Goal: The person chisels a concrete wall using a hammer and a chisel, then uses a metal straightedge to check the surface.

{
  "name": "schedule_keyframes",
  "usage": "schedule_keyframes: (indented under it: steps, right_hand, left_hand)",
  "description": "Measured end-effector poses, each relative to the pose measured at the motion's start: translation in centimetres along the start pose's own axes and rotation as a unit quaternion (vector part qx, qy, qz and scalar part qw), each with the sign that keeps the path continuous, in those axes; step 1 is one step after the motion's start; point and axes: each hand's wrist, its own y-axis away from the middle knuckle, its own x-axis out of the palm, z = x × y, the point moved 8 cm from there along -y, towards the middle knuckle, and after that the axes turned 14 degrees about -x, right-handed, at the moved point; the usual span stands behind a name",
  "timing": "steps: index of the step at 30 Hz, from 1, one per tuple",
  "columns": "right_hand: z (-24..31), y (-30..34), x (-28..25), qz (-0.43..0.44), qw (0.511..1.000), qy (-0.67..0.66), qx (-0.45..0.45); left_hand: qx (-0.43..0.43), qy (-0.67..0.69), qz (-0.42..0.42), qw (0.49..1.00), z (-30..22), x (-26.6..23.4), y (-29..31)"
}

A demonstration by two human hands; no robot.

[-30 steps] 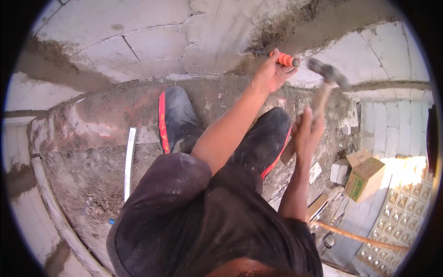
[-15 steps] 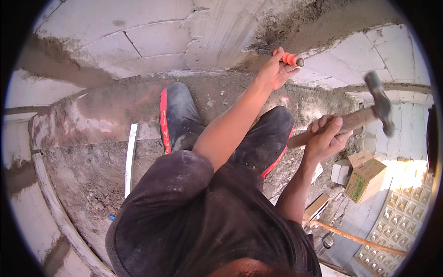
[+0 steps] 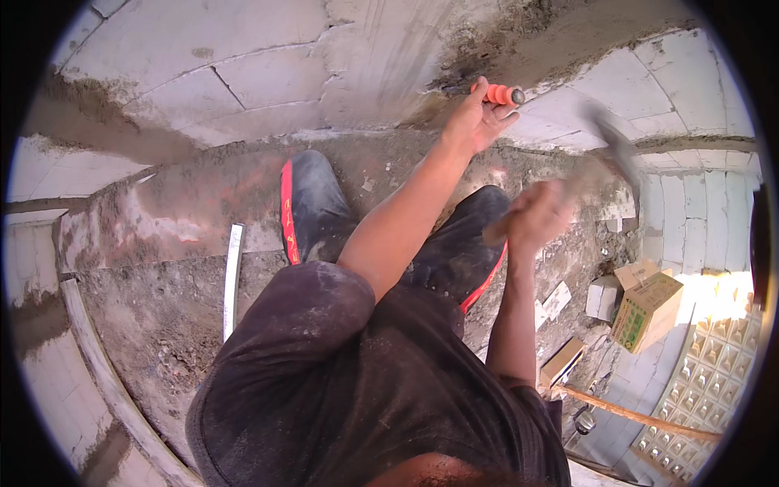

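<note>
My left hand [image 3: 477, 122] grips a chisel by its ribbed orange sleeve [image 3: 497, 94], its round metal end facing right. The chisel's tip reaches the rough, broken patch low on the wall, where it is hard to make out. In my right hand [image 3: 539, 214], closed around the wooden handle, is a hammer [image 3: 613, 144]. Motion smears both the hammer and that hand. The hammer's head is to the right of the chisel's end, apart from it.
A pale block wall [image 3: 268, 77] with mortar rises ahead. Rubble covers the floor by my legs. A white strip [image 3: 233, 280] lies at left. To the right are an open cardboard box [image 3: 647, 307], a long wooden stick [image 3: 633, 412] and patterned openwork blocks [image 3: 704, 381].
The hammer has swung left toward the chisel, and my right hand has moved left and slightly up. My left hand and the chisel have shifted slightly left and up in view.
</note>
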Motion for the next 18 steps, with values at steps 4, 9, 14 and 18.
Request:
schedule_keyframes:
  steps: [4, 9, 14, 18]
  right_hand:
    - [-0.6, 0.9, 1.1, 0.165, 0.941, -0.114, 0.273]
    - [0.6, -0.8, -1.2, -0.11, 0.93, -0.295, 0.189]
    - [-3.0, 2.4, 1.5, 0.186, 0.915, -0.105, 0.343]
    - [1.1, -1.8, -3.0, -0.058, 0.95, -0.196, 0.235]
  left_hand:
    - [0.005, 0.005, -0.023, 1.0, -0.3, -0.4, 0.7]
    - [0.007, 0.005, -0.004, 1.0, 0.1, -0.6, 1.1]
    - [0.01, 0.008, -0.029, 0.999, -0.2, -1.3, 1.0]
    - [0.006, -0.002, -0.007, 1.0, 0.0, -0.8, 1.1]
